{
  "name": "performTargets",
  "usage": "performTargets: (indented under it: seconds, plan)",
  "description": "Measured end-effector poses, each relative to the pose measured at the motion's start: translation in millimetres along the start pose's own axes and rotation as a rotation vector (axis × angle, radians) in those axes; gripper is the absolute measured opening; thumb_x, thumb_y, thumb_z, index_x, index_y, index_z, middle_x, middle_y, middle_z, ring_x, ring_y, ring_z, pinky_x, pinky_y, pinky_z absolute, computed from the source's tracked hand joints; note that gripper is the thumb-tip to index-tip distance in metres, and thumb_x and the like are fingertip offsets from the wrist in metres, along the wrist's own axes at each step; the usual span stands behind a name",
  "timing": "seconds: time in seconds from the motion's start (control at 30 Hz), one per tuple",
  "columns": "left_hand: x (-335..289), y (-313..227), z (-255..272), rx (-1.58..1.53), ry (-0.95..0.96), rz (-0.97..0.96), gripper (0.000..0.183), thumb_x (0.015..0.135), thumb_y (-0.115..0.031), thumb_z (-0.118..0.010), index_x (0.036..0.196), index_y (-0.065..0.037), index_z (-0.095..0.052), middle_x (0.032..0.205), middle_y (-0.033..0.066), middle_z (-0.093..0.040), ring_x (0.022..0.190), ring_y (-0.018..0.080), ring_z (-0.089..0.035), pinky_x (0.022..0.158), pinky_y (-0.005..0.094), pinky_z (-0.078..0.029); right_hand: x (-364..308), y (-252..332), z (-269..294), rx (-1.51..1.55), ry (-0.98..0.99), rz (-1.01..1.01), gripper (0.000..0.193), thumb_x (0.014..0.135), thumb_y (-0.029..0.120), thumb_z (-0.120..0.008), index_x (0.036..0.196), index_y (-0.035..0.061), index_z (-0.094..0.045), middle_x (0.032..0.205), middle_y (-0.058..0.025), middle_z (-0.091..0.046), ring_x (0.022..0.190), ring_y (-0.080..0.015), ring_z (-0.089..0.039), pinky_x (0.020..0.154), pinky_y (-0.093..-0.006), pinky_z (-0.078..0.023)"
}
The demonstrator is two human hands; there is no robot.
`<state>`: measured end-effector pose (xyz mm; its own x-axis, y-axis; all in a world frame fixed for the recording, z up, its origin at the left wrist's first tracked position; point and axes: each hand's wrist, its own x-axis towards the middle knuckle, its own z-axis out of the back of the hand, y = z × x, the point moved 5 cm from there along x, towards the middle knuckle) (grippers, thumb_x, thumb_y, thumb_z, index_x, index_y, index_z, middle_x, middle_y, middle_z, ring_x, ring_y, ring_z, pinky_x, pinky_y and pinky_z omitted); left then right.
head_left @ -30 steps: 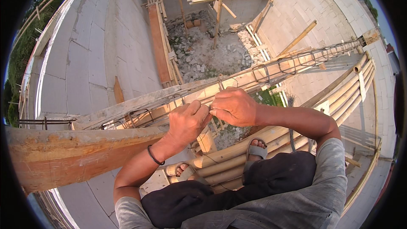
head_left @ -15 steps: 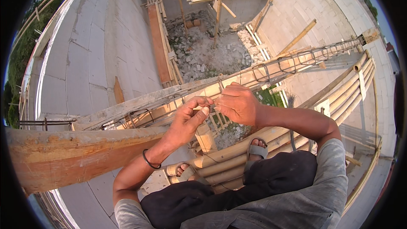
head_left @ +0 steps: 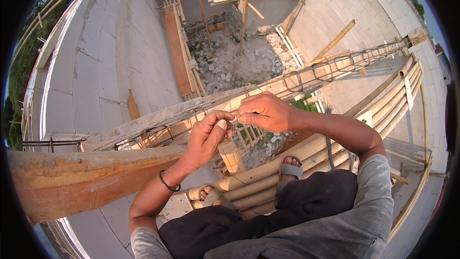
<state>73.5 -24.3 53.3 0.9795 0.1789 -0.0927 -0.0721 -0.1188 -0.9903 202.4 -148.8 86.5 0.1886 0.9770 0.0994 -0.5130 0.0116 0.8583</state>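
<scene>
My left hand and my right hand meet fingertip to fingertip just above a long rebar cage. Both pinch a short thin wire, most of it hidden by the fingers. The cage lies in wooden formwork that runs from the lower left to the upper right. A black band sits on my left wrist. I crouch on bamboo poles, with my sandalled feet on them.
A thick weathered wooden beam crosses the lower left. Block walls enclose a deep room below, with rubble, planks and props on its floor. More bamboo poles curve along the right, with a drop beneath.
My left hand has turned so that its thumb and fingertips pinch toward the right hand. The right hand has stayed almost still over the cage.
</scene>
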Motion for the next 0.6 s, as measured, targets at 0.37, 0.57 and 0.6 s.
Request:
performTargets:
  seconds: [0.37,0.57,0.6]
  plan:
    - [0.2,-13.4,-17.1,0.915,0.133,-0.540,0.021,0.080,-0.013,-0.076,0.078,-0.006,-0.056,0.067,0.0041,-0.052,0.056,0.0173,-0.055,0.047,0.0283,-0.040,-7.7,0.2,-18.3,-0.109,-0.062,0.032,0.020,0.087,0.016,-0.060,0.075,0.0005,-0.057,0.071,-0.0181,-0.058,0.066,-0.0386,-0.058,0.059,-0.0454,-0.044]
    - [-13.3,-29.2,-24.5,1.250,-0.111,-0.757,0.018,0.081,-0.011,-0.072,0.075,-0.006,-0.056,0.063,0.0059,-0.048,0.057,0.0224,-0.057,0.050,0.0348,-0.045,-14.3,4.7,-31.2,-0.012,-0.243,-0.131,0.020,0.086,0.015,-0.061,0.074,-0.0003,-0.055,0.065,-0.0194,-0.052,0.062,-0.0380,-0.055,0.056,-0.0449,-0.042]
    - [-14.5,-34.0,-23.4,1.216,-0.148,-0.774,0.015,0.082,-0.010,-0.071,0.077,-0.005,-0.058,0.064,0.0063,-0.050,0.058,0.0234,-0.058,0.051,0.0357,-0.045,-14.2,8.1,-29.6,-0.084,-0.269,-0.061,0.019,0.085,0.015,-0.062,0.075,0.0002,-0.056,0.066,-0.0185,-0.053,0.062,-0.0369,-0.056,0.056,-0.0444,-0.042]
